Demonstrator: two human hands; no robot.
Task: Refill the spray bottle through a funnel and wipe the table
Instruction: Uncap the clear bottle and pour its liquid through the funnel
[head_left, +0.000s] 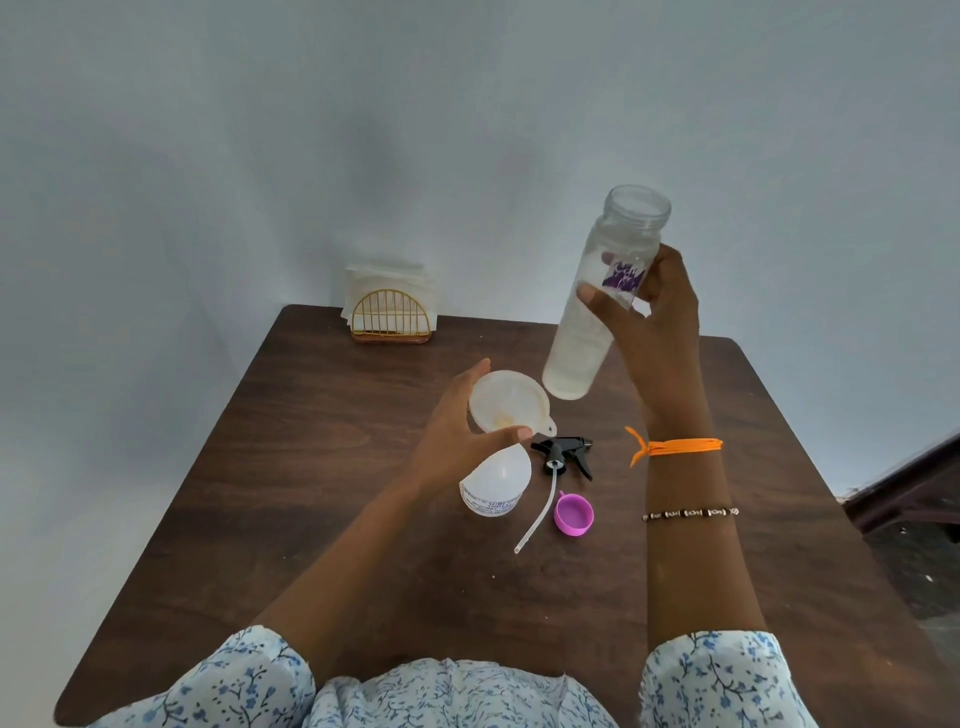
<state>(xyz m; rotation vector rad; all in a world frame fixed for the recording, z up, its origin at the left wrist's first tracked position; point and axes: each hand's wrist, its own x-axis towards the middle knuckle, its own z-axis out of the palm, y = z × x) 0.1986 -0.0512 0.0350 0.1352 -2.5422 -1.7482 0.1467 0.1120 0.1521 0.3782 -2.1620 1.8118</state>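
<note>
Floral sleeves fill the lower frame. At centre, the left hand grips the funnel seated in the spray bottle. Upper right, the right hand clasps the uncapped refill bottle upright. Risk: fast tipping could overflow the funnel onto the table.

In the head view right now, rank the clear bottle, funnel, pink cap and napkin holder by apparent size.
1. clear bottle, held up nearer the camera, so somewhat inflated
2. napkin holder and funnel: look alike; the holder sits farther back, so unranked
3. pink cap, plainly smallest
</note>
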